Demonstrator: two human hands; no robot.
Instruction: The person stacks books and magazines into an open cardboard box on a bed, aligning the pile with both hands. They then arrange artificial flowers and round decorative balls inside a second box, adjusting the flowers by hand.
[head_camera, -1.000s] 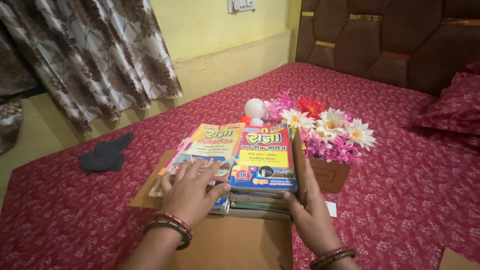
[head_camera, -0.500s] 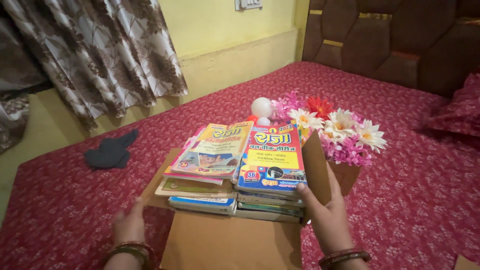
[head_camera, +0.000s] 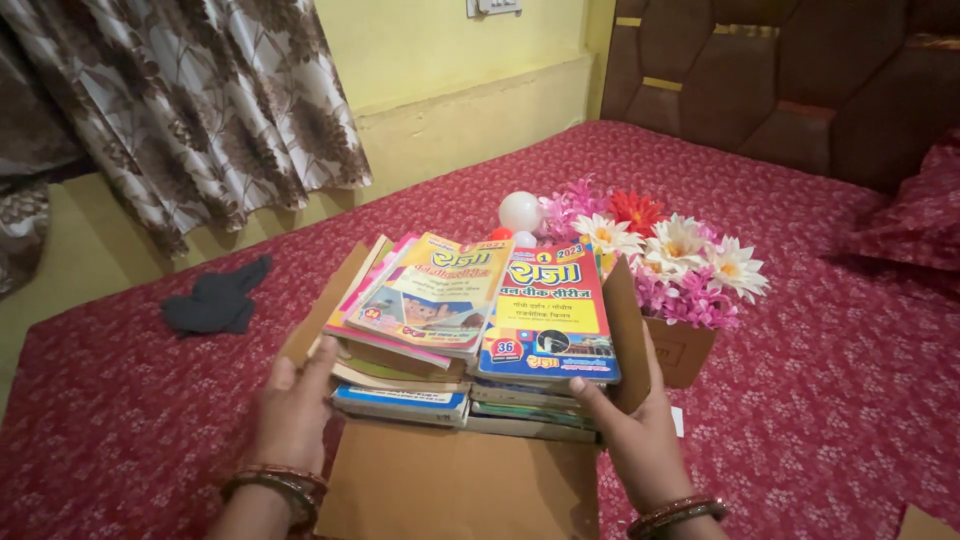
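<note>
Two stacks of colourful paperback books (head_camera: 480, 320) sit in an open brown cardboard box (head_camera: 460, 485) on a red patterned bedspread. My left hand (head_camera: 295, 405) presses the box's left flap (head_camera: 325, 300) up against the left stack, fingers on the flap's outer face. My right hand (head_camera: 635, 430) holds the right flap (head_camera: 628, 330) upright against the right stack, thumb at the books' front corner. Both wrists wear bangles. The near flap lies flat toward me.
A second small cardboard box with artificial flowers (head_camera: 675, 265) stands just right of the books, with white and red balls (head_camera: 520, 212) behind. A dark cloth (head_camera: 215, 300) lies to the left. Curtain, yellow wall and brown headboard ring the bed.
My left hand left the top of the left stack, dropped low, then came up under the left flap and raised it against the books. My right hand stayed on the right flap.
</note>
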